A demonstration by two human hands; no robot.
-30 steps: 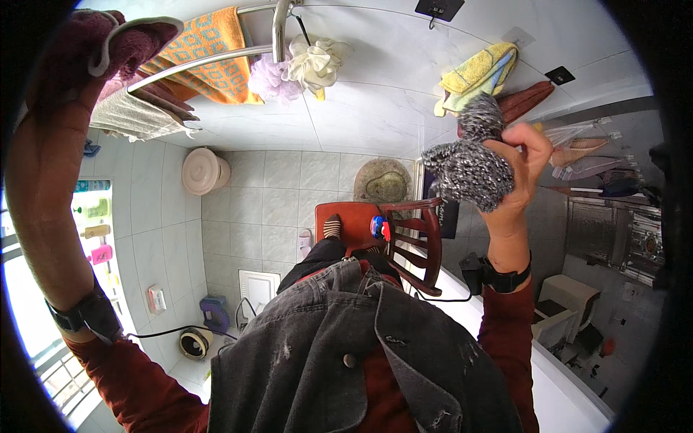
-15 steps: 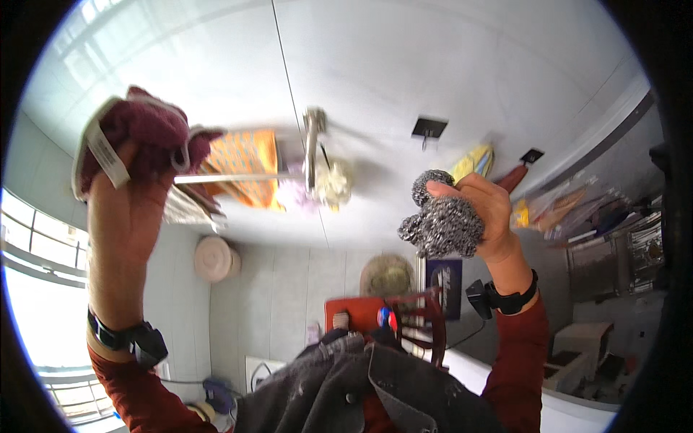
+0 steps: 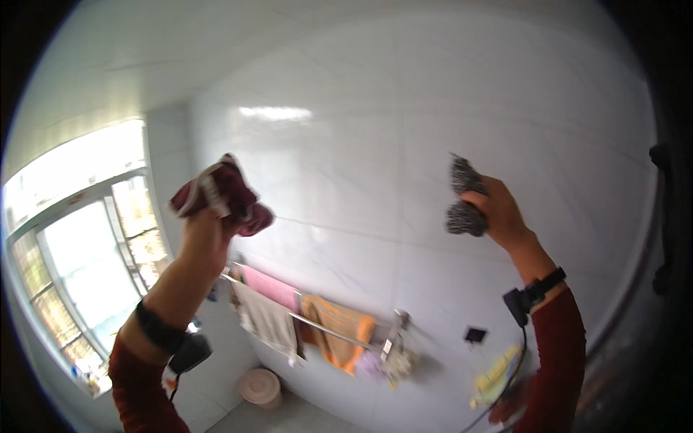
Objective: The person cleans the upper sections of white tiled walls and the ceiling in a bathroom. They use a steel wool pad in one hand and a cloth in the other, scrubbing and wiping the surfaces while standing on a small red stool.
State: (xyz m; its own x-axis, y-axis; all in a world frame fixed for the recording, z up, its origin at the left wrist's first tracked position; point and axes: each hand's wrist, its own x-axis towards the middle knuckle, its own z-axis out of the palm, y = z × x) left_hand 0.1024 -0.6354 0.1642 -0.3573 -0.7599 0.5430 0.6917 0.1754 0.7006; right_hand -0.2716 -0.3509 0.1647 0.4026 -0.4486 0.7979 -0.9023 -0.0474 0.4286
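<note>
Fingers of the right hand [image 3: 499, 213] curl closed around a grey scourer [image 3: 465, 219]; those of the left hand [image 3: 206, 234], partly hidden, clutch a maroon cloth [image 3: 232, 189]. Below the left fingers, towels [image 3: 267, 317] hang on a rail [image 3: 307, 320]; farther below stands a bin [image 3: 261, 390].

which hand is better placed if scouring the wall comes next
Likely the right hand: it grips the dark grey wire scourer, raised in front of the wall, while the left hand holds a softer-looking maroon cloth.
</note>
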